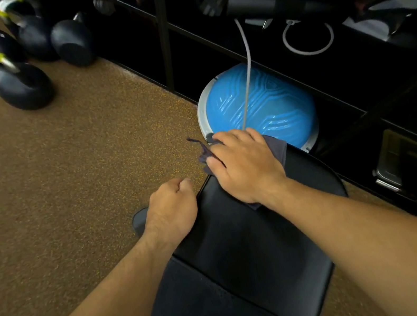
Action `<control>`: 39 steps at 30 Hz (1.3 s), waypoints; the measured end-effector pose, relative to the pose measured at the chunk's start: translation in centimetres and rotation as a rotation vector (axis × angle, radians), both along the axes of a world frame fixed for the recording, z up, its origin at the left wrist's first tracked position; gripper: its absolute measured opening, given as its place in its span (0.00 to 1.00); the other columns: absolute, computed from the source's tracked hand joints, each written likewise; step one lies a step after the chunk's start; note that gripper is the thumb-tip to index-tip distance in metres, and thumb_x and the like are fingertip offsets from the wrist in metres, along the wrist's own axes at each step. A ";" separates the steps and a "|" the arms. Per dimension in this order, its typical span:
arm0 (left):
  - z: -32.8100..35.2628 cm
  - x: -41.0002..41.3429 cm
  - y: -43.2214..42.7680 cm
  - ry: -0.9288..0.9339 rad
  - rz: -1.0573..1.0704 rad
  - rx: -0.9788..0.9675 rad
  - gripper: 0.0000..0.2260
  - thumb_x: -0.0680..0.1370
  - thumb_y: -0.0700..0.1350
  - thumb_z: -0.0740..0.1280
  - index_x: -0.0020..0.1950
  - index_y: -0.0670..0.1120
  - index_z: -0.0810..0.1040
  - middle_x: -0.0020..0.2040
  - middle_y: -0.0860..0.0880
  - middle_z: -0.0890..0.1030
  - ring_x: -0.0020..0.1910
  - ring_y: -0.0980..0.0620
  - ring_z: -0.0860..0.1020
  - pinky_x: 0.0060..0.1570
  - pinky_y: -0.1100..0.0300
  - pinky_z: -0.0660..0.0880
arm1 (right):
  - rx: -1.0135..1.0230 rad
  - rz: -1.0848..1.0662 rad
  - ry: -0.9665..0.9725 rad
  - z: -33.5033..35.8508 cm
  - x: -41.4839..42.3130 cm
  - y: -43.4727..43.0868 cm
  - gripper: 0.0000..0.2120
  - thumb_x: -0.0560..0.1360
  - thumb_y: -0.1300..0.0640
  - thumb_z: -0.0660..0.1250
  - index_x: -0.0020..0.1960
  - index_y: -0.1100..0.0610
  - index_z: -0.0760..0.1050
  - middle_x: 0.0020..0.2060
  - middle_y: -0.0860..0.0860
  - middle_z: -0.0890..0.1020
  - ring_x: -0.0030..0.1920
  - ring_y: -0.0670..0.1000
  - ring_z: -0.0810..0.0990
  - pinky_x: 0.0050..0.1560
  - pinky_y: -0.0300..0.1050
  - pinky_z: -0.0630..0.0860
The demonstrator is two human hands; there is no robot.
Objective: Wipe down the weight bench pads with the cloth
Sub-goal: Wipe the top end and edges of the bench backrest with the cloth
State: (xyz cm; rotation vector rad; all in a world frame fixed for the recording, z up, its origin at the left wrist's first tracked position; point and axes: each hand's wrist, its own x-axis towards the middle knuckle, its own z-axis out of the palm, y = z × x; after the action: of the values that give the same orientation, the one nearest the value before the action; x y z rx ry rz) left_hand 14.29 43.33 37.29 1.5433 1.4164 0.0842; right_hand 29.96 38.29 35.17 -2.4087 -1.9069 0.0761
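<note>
The black weight bench pad (246, 251) runs from the bottom of the view up to the middle, split by a seam into two sections. A dark grey cloth (276, 147) lies over its far end. My right hand (244, 164) presses flat on the cloth, fingers spread and reaching past the pad's far edge, with cloth ends sticking out by the fingertips. My left hand (173, 211) is curled into a fist at the pad's left edge, holding nothing that I can see.
A blue balance dome (276, 107) sits on the floor just beyond the bench end, under a black shelf rack (164, 32) full of gear. Several black kettlebells (21, 85) stand at the far left. Brown speckled floor (67, 182) spreads to the left.
</note>
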 end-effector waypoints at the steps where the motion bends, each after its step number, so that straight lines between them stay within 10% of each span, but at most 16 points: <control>1: -0.1 0.2 0.0 -0.020 -0.024 -0.022 0.14 0.82 0.51 0.57 0.53 0.47 0.81 0.51 0.51 0.79 0.51 0.50 0.75 0.53 0.56 0.68 | -0.003 0.004 0.020 -0.1 0.2 -1.2 0.19 0.80 0.46 0.50 0.59 0.52 0.76 0.67 0.48 0.73 0.67 0.54 0.68 0.70 0.56 0.58; 6: -0.6 1.4 -0.1 -0.135 -0.085 -0.127 0.15 0.82 0.53 0.56 0.54 0.51 0.82 0.54 0.52 0.82 0.56 0.51 0.77 0.63 0.51 0.70 | -0.072 -0.014 0.063 -0.1 0.8 -2.1 0.22 0.81 0.43 0.48 0.67 0.50 0.71 0.73 0.46 0.66 0.74 0.52 0.60 0.74 0.62 0.50; 12: -1.6 2.0 0.5 -0.147 -0.062 -0.247 0.12 0.82 0.53 0.57 0.47 0.54 0.79 0.49 0.54 0.81 0.50 0.55 0.77 0.58 0.54 0.72 | -0.161 -0.137 0.073 0.8 2.8 2.6 0.20 0.80 0.42 0.48 0.42 0.51 0.73 0.44 0.51 0.76 0.46 0.56 0.74 0.50 0.55 0.69; 18: -1.3 2.1 1.1 -0.091 -0.070 -0.263 0.12 0.81 0.53 0.60 0.51 0.52 0.82 0.46 0.51 0.85 0.48 0.50 0.82 0.56 0.51 0.77 | -0.205 -0.217 0.112 0.5 3.6 3.6 0.21 0.79 0.43 0.48 0.43 0.52 0.75 0.41 0.51 0.76 0.44 0.56 0.74 0.44 0.52 0.67; 27: -0.1 1.4 2.1 -0.129 -0.005 -0.549 0.20 0.82 0.58 0.54 0.63 0.47 0.77 0.64 0.44 0.78 0.62 0.44 0.75 0.68 0.45 0.67 | -0.055 -0.201 0.139 -0.4 3.7 -3.9 0.23 0.82 0.44 0.45 0.71 0.50 0.67 0.76 0.48 0.61 0.75 0.53 0.60 0.73 0.61 0.56; 36: -0.2 2.3 2.7 -0.186 -0.012 -0.652 0.23 0.82 0.60 0.50 0.68 0.50 0.73 0.58 0.48 0.76 0.55 0.47 0.76 0.56 0.50 0.70 | -0.169 -0.350 0.156 0.9 4.6 2.0 0.22 0.79 0.39 0.49 0.37 0.52 0.68 0.37 0.48 0.74 0.43 0.55 0.73 0.43 0.51 0.67; 39: -0.3 2.5 2.5 -0.177 -0.006 -0.614 0.20 0.82 0.60 0.52 0.62 0.52 0.76 0.56 0.49 0.77 0.57 0.45 0.76 0.62 0.47 0.69 | -0.128 -0.337 0.151 0.8 4.3 1.8 0.21 0.80 0.39 0.49 0.39 0.50 0.71 0.41 0.49 0.76 0.43 0.55 0.73 0.44 0.51 0.66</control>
State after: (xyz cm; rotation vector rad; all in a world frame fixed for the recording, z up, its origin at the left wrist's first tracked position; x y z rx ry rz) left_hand 16.82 45.87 37.02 1.0041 1.1526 -0.1978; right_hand 34.30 40.09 36.01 -2.6824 -1.4547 0.3596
